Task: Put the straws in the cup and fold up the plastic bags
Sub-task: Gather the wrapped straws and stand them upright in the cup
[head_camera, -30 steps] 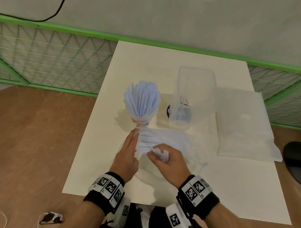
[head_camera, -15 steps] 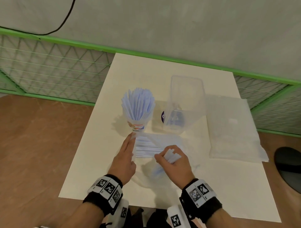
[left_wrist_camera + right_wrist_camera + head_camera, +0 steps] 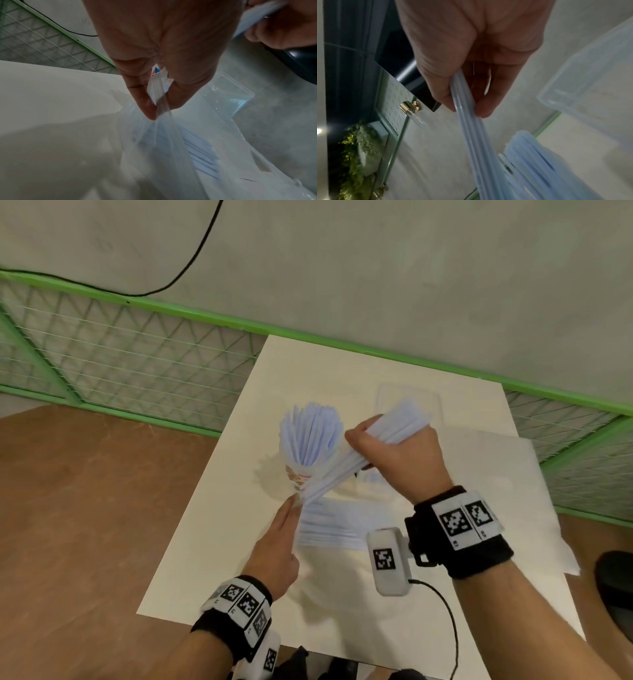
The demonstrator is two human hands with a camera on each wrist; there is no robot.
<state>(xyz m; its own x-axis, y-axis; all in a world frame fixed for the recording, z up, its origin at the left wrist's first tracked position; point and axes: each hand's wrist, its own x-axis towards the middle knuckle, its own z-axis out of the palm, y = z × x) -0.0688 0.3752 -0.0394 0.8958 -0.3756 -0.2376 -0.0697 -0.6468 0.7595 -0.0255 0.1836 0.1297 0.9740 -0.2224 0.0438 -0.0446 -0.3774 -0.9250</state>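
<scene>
Right hand [image 3: 399, 453] raised above the counter [image 3: 212, 546], grip clenched round a bundle of pale blue straws [image 3: 363, 455]; bundle slanted, its lower ends down near the base of the cup [image 3: 301, 475], its upper ends fanned out past the knuckles. Same clench in the right wrist view, thumb and fingers [image 3: 485, 105] wrapped round the straws. Cup upright on the counter, already packed with straws [image 3: 310, 436] that splay outward at the top. Left hand [image 3: 279, 546] low on the counter just in front of the cup, grip pinching the edge of a clear plastic bag [image 3: 159, 135] between thumb and fingertip. More straws [image 3: 329, 529] lying flat inside that bag. Clear plastic container [image 3: 407, 402] behind the right hand, mostly hidden. Flat stack of plastic bags [image 3: 507, 494] at the right side of the counter.
</scene>
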